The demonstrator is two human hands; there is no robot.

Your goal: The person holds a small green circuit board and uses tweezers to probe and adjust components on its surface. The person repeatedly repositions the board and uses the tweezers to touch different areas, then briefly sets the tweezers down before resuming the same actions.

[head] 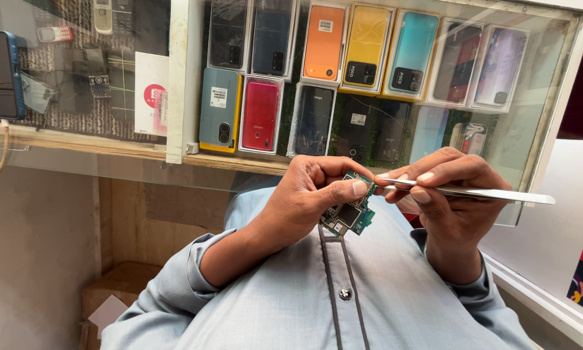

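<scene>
My left hand (311, 194) grips a small green phone circuit board (350, 217) between thumb and fingers, holding it in front of my chest. My right hand (444, 188) pinches a pair of silver metal tweezers (492, 193). Their tips point left and reach the board's upper edge beside my left thumb. The tweezers' long end sticks out to the right past my hand. Both hands are close together, nearly touching. I wear a light blue-grey buttoned shirt.
A glass display case (175, 78) in front holds several phones and phone backs: orange (324, 42), yellow, teal, red (260, 115), black. A blue phone (0, 74) with a cable lies at the left on the wooden counter edge. A cardboard box (113, 288) sits below left.
</scene>
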